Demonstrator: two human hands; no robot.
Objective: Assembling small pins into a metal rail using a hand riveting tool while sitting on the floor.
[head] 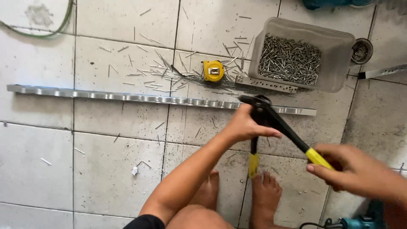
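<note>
As held, black hand riveter with yellow grips [275,123] is judged stiff, heavy | left hand [243,125] fingers wrapped by its head | right hand [354,169] fingers closed on far yellow grip | long aluminium strip [127,96] just beyond left fingers.

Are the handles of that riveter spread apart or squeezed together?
Spread apart. The hand riveter has one yellow-tipped handle in the right hand, angled well away from the other, which hangs down below the left hand.

Package: one translucent grey plastic tub [335,63], rectangular with rounded corners, open-topped.
Place: on the tiled floor at upper right, just beyond the far end of the long metal strip [127,96].
Contents: a heap of silver rivets [288,59].
Labels, signs, screens: none can be made out.
</note>
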